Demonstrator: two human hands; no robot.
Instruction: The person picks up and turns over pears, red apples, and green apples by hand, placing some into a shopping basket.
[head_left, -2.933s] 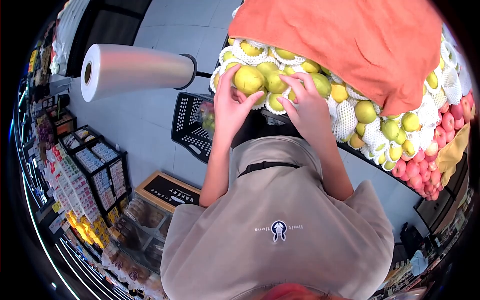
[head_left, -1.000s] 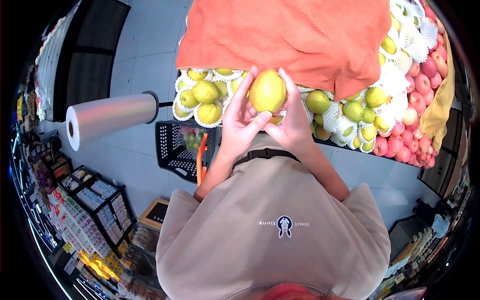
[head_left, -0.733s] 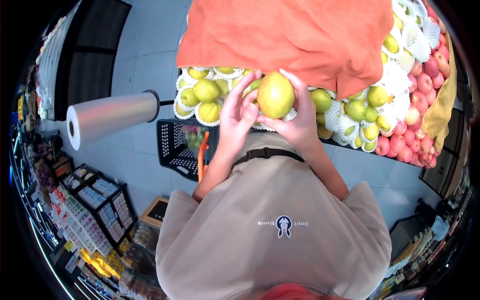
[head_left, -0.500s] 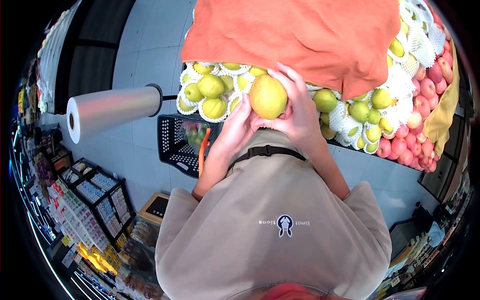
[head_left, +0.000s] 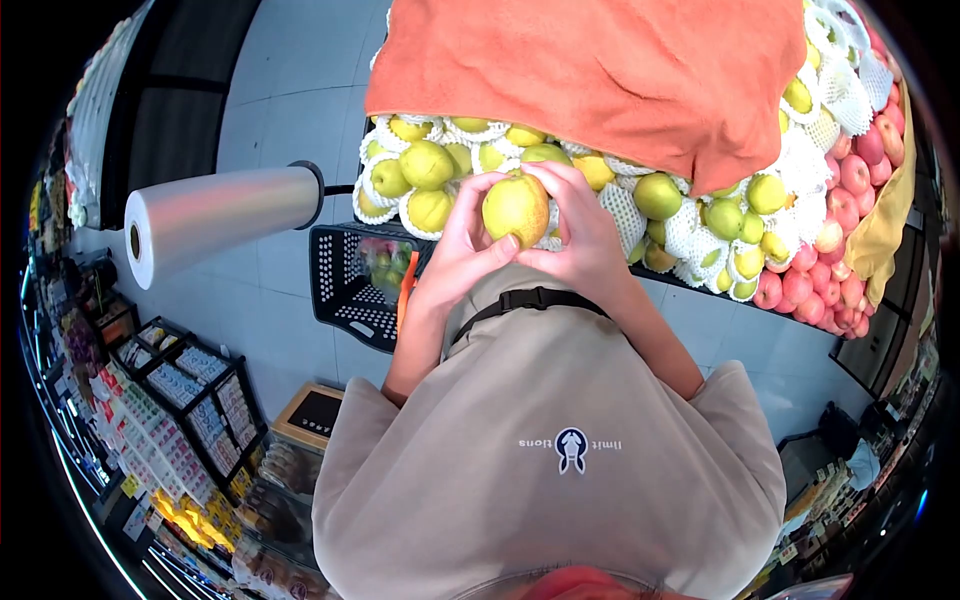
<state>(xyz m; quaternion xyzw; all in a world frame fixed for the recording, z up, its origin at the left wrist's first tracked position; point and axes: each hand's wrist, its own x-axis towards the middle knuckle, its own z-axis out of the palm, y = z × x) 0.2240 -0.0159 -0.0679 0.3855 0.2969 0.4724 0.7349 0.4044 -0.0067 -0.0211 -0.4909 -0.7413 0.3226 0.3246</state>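
A yellow-green pear [head_left: 515, 211] with a faint reddish blush is held up between my two hands, in front of my body. My left hand [head_left: 467, 242] closes on its left side, with the thumb across the lower front. On the other side my right hand [head_left: 582, 235] has its fingers at the top and right of the fruit. Just beyond the hands, a display of green and yellow pears [head_left: 427, 165] lies in white foam nets [head_left: 622, 216]. An orange-red cloth [head_left: 580, 80] covers much of the pile.
Left of the display, a roll of clear plastic bags [head_left: 225, 215] juts out on a stand. A dark shopping basket [head_left: 335, 290] below it holds a bag of produce [head_left: 385, 265]. Red-pink apples [head_left: 843, 210] are heaped at the right beside a mustard cloth [head_left: 885, 235].
Both hands have moved slightly left with the pear and turned it. My left fingers now wrap further over its side, and the view has shifted a little.
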